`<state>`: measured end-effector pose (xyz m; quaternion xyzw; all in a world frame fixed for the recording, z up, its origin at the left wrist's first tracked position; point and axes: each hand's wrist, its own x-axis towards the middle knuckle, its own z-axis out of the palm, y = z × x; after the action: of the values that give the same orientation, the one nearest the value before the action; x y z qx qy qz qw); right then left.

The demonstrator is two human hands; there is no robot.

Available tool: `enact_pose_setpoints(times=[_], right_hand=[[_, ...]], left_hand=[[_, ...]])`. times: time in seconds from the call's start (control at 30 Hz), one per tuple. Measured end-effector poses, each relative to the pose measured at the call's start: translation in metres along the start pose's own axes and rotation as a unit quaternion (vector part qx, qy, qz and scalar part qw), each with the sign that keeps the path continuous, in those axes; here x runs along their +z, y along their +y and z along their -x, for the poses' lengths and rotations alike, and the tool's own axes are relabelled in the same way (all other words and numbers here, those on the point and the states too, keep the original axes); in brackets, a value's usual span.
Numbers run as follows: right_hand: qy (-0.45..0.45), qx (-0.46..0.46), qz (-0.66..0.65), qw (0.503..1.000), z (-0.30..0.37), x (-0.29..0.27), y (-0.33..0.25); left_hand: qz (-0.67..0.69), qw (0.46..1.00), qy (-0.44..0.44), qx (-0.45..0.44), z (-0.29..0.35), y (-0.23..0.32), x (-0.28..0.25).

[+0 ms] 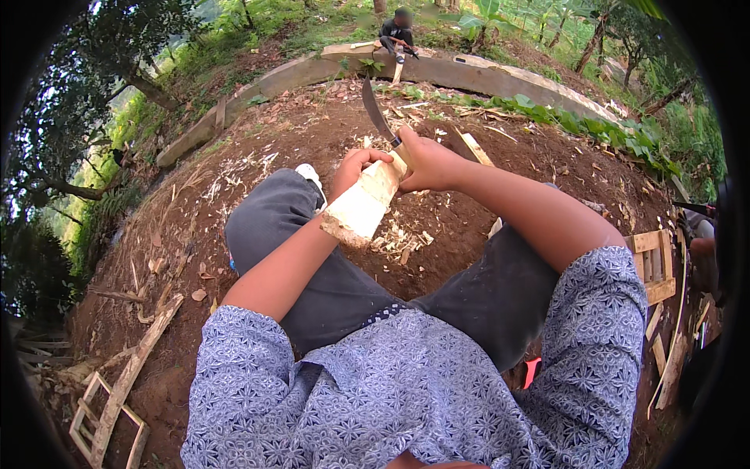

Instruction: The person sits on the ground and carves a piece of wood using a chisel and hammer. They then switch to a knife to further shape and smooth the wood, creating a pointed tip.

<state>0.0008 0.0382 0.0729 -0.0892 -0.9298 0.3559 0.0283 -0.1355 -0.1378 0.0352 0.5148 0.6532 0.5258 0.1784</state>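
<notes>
Head view, outdoor work spot on brown soil, seated person in a blue-and-white patterned shirt point(406, 375) and dark grey trousers point(277, 219).

Item: one pale, rough-hewn wood block point(366, 205), held between the knees above the ground; broad end toward the person and to the left, narrow end at the right hand.

Item: one curved-blade knife point(376, 109), dark blade directed away and slightly left, tip uppermost, handle in the right hand.

Left hand point(355, 168): fingers wrapped over the block's far left side, clasping it.

Right hand point(428, 162): fingers closed round the knife handle, close to the block's narrow end; whether they also press the wood cannot be told.

Surroundings: pale wood shavings point(402, 241), scattered on the soil below the block; one light wooden frame point(663, 291), right; a second wooden frame point(141, 445), lower left, a long plank point(129, 383) lying across it; one red object point(533, 372), kind unclear, beside the right thigh; one low concrete wall point(289, 78), curving across the far side; one co-worker point(396, 33), seated at the wall, an upright board point(398, 73) before them; green foliage point(578, 117) along the wall, right.
</notes>
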Motion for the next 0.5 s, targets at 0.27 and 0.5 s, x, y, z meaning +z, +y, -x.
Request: enact_pose_setpoints(times=[0.27, 0.5], right_hand=[[-0.078, 0.052, -0.03, 0.995, -0.013, 0.001, -0.022], [-0.125, 0.004, 0.055, 0.991, 0.007, 0.047, -0.021]], left_hand=[[0.53, 0.783, 0.205, -0.254, 0.063, 0.078, -0.004], [0.69, 0.652, 0.105, -0.297, 0.129, 0.124, -0.016]])
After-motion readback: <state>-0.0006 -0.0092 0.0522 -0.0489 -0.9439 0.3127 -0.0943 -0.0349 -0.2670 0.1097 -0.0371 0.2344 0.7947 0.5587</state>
